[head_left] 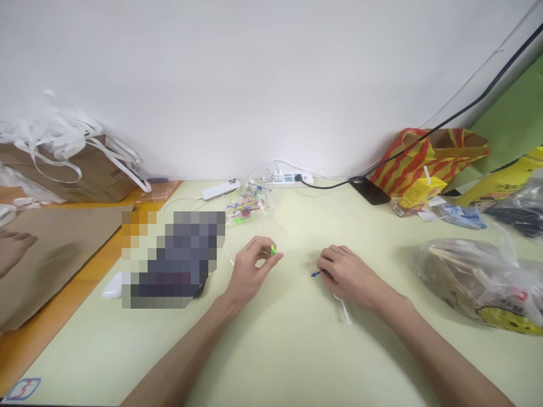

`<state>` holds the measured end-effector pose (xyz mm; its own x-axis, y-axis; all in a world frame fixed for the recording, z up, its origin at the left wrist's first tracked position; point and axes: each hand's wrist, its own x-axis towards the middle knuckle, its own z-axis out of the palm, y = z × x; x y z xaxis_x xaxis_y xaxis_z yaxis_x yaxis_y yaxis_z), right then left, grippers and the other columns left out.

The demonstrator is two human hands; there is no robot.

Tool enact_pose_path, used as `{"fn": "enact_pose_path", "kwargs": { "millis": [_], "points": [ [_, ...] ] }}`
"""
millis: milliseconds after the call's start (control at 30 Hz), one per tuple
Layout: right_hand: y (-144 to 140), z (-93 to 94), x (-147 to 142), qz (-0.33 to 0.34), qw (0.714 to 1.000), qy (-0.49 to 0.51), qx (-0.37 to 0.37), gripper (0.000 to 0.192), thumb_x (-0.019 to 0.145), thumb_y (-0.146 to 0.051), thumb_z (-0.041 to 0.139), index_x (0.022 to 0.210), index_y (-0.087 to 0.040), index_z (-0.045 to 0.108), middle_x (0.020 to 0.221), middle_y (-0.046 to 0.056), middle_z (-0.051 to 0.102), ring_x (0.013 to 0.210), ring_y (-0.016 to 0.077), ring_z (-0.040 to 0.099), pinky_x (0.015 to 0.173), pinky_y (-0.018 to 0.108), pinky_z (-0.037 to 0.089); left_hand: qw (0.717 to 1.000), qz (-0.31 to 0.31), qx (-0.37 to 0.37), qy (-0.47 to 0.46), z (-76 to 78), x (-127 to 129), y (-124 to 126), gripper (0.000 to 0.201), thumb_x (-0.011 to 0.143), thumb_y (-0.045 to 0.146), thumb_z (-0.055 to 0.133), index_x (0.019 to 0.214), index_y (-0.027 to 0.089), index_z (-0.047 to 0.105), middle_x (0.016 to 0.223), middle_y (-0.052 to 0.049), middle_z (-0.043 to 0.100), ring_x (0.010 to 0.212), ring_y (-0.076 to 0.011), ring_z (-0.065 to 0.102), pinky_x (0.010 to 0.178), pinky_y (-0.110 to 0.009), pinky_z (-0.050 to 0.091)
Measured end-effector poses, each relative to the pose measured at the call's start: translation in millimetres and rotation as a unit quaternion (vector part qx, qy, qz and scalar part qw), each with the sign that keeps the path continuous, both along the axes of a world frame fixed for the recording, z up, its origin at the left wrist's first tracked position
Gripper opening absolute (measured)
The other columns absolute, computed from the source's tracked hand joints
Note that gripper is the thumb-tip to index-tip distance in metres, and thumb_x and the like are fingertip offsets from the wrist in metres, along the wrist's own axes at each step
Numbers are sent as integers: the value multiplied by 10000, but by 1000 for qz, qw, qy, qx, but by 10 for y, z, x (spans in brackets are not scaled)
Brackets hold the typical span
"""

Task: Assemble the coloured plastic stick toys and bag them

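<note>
My left hand (pixel 253 265) is closed, pinching a small bright green plastic piece (pixel 273 250) between thumb and forefinger just above the table. Across from it, my right hand (pixel 348 274) rests low on the pale green tabletop (pixel 292 345) with its fingers curled. A small blue plastic piece with an arrow-shaped end (pixel 316 274) sticks out from under those fingers; the rest of it is hidden. Below the right palm lies a thin white plastic stick with a flared end (pixel 345 314), its upper part covered by the hand. Beyond my left hand lies a clear bag of colourful small parts (pixel 248 206).
A blurred-out dark object (pixel 178 260) lies left. A power strip (pixel 286 178) and white phone (pixel 220 189) are by the wall. At right are a plastic-wrapped bundle (pixel 462 277), a yellow drink carton (pixel 418 196) and a black phone (pixel 370 191). Another person's hand (pixel 14 249) rests on brown cardboard (pixel 68 249).
</note>
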<state>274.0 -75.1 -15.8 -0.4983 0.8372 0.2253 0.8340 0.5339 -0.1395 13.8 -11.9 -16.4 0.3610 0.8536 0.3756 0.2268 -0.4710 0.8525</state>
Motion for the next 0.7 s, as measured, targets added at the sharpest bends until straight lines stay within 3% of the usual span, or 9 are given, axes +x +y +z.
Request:
{"fn": "enact_pose_path", "kwargs": {
  "millis": [233, 367, 533, 700],
  "points": [
    [0, 67, -18, 9, 996, 71, 48, 125, 959, -333, 631, 958, -209, 618, 1007, 92, 674, 937, 252, 603, 837, 416, 461, 997, -36, -58, -44, 13, 48, -37, 201, 831, 311, 784, 943, 184, 676, 965, -46, 662, 854, -159, 665, 780, -302, 606],
    [-96, 127, -214, 39, 988, 125, 87, 117, 997, -309, 578, 1014, -199, 612, 980, 80, 697, 942, 235, 604, 849, 404, 452, 989, -77, -99, -74, 52, 80, -88, 210, 829, 273, 788, 990, 178, 691, 1019, -60, 680, 915, -175, 694, 864, -330, 603],
    [-161, 122, -385, 51, 987, 123, 91, 230, 991, -338, 601, 1152, -173, 607, 1057, 85, 720, 986, 242, 606, 907, 435, 419, 983, -102, -122, -95, 102, 121, -178, 189, 824, 240, 794, 974, 173, 700, 978, -53, 711, 906, -171, 702, 846, -287, 578],
    [-167, 62, -448, 18, 978, 157, 134, 92, 996, -271, 588, 956, -195, 621, 852, 42, 700, 827, 202, 572, 832, 387, 398, 988, -105, -92, -59, 104, 152, -236, 174, 820, 261, 797, 947, 175, 715, 916, -49, 742, 860, -167, 690, 825, -280, 554]
  ]
}}
